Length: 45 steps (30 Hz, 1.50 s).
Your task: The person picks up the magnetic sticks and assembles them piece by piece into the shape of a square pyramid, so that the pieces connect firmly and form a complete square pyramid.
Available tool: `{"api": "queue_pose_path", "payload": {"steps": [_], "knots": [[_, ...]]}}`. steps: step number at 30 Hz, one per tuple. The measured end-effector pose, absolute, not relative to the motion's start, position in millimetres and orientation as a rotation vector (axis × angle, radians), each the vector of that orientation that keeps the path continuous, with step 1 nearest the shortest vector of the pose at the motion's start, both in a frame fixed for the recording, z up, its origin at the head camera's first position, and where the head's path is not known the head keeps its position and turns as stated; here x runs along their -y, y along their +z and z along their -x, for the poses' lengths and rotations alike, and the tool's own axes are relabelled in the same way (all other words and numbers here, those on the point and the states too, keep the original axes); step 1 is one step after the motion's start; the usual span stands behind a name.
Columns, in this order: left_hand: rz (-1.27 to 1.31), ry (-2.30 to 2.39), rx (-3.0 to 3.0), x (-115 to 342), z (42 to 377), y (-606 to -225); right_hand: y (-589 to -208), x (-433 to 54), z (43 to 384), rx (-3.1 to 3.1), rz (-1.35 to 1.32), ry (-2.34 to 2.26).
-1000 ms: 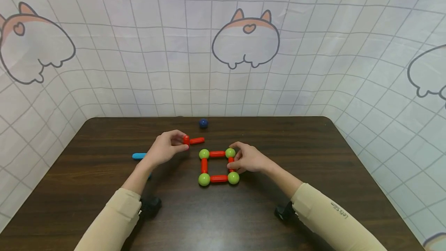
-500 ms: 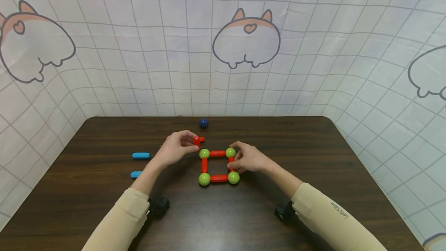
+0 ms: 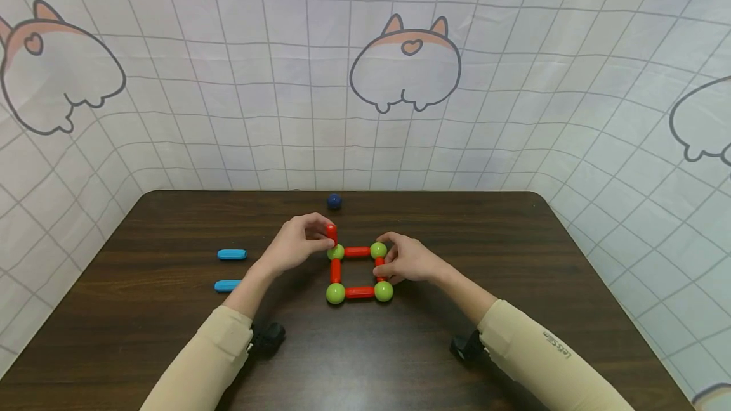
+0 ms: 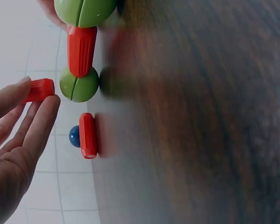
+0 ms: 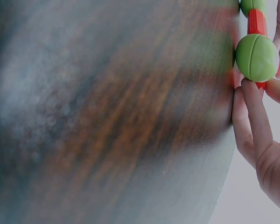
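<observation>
A square frame of red rods (image 3: 360, 292) with green balls (image 3: 335, 293) at its corners lies on the table. My left hand (image 3: 297, 243) pinches a loose red rod (image 3: 331, 233) between thumb and fingers, upright in the head view over the far left ball (image 3: 339, 252). From the left wrist, that rod (image 4: 41, 90) points its end at a green ball (image 4: 79, 85), with a narrow gap showing. My right hand (image 3: 411, 260) grips the frame's right side rod (image 3: 379, 266); its fingertips sit close by a green ball (image 5: 257, 58) in the right wrist view.
Two light blue rods (image 3: 231, 254) lie left of the left forearm. A dark blue ball (image 3: 334, 201) rests near the table's (image 3: 485, 347) back edge. Another red rod (image 4: 88, 135) lies on the table, hidden behind the left hand in the head view. A patterned curtain (image 3: 274, 81) surrounds the table.
My left hand has moved right with its red rod, from beside the frame to over the far left ball. Both light blue rods have come into view. The right hand stays put.
</observation>
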<state>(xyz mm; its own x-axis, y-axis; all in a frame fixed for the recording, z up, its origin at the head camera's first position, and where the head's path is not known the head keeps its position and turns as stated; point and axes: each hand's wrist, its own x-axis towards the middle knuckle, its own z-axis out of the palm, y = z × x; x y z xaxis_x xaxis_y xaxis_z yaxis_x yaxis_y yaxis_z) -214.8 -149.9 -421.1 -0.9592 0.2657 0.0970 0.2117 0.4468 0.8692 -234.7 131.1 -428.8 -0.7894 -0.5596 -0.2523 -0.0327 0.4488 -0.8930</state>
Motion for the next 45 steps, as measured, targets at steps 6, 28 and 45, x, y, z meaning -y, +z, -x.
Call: {"api": "queue_pose_path", "payload": {"steps": [6,28,45], "knots": [[-0.46,1.529,-2.64,147.1,217.5,-423.6,-428.7,-130.9,234.8,-2.178,0.484,-1.323],[-0.469,1.414,-2.715,144.5,217.7,-420.6,-427.5,-130.1,235.1,-2.192,0.488,-1.315],[-0.47,1.389,-2.721,142.8,218.9,-419.7,-425.9,-129.0,234.5,-2.192,0.479,-1.316]]}}
